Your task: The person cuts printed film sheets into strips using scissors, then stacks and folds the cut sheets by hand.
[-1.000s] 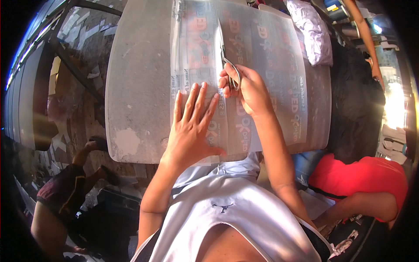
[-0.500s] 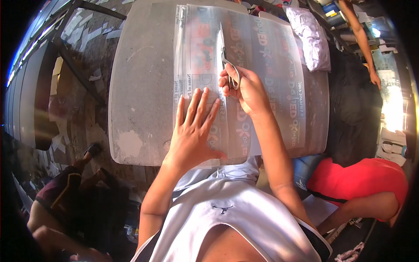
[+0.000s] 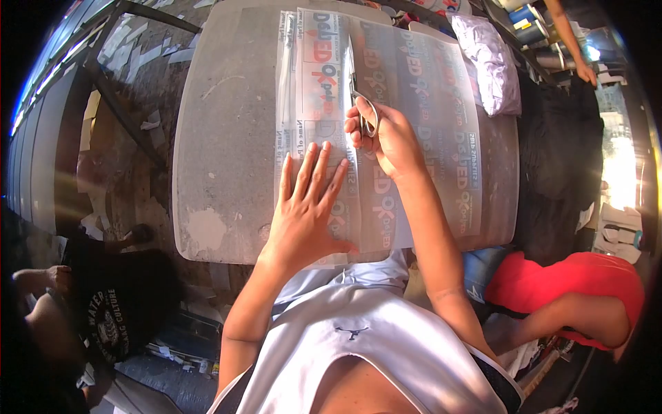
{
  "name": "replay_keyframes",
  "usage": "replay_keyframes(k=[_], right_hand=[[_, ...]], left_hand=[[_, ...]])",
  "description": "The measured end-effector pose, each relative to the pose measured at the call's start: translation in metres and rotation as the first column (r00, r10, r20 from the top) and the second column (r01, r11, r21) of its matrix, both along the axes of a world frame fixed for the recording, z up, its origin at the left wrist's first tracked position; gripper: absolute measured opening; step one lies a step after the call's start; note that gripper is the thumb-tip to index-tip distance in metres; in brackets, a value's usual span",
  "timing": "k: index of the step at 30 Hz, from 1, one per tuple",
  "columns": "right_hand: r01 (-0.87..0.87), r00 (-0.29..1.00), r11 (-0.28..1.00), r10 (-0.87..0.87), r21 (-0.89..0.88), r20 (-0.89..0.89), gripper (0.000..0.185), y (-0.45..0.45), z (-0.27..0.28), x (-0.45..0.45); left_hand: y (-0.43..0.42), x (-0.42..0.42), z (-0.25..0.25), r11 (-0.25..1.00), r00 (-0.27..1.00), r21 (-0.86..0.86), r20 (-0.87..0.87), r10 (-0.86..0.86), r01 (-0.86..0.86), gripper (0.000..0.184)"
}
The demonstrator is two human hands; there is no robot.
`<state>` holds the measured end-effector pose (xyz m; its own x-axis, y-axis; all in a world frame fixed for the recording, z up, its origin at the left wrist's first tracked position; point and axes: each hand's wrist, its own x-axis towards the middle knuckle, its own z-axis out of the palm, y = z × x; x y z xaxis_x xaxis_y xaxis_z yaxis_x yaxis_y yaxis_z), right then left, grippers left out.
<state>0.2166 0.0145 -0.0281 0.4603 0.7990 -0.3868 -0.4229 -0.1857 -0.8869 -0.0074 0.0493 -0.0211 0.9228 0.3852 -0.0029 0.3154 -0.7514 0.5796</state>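
Printed translucent sheets point(image 3: 441, 103) with red and blue lettering lie on a grey table point(image 3: 221, 138). My left hand point(image 3: 307, 200) rests flat on their left part, fingers spread, palm down. Just right of it, my right hand point(image 3: 383, 134) is closed round the handles of metal scissors point(image 3: 369, 117). The blades point away from me along a bright lengthwise line in the sheets. Whether the blades are apart or together is hard to tell.
A crumpled whitish bundle point(image 3: 488, 65) sits at the table's back right corner. A person in red point(image 3: 565, 286) is at the lower right, one in a black shirt point(image 3: 121, 303) at the lower left. Another person's arm point(image 3: 569, 38) reaches in at the upper right.
The sheets and table have shifted slightly in view; my hands keep nearly the same pose. At the lower left, the person in the black shirt has come into view. The upper right arm has moved up.
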Motion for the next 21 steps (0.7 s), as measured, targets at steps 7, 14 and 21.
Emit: replay_keyframes(k=[7, 14, 21], right_hand=[[-0.006, 1.000, 1.000, 0.006, 0.025, 0.001, 0.038, 0.004, -0.003, 0.005], [-0.001, 1.000, 1.000, 0.001, 0.023, 0.002, 0.039, 0.008, -0.003, 0.009], [-0.014, 1.000, 0.999, 0.014, 0.030, 0.016, 0.039, 0.011, -0.004, 0.012]], left_hand=[[0.000, 0.000, 0.000, 1.000, 1.000, 0.005, 0.006, 0.001, -0.001, 0.145], [0.000, 0.000, 0.001, 1.000, 1.000, 0.015, -0.003, -0.003, 0.003, 0.146], [0.000, 0.000, -0.001, 1.000, 1.000, 0.008, -0.010, -0.007, 0.007, 0.147]])
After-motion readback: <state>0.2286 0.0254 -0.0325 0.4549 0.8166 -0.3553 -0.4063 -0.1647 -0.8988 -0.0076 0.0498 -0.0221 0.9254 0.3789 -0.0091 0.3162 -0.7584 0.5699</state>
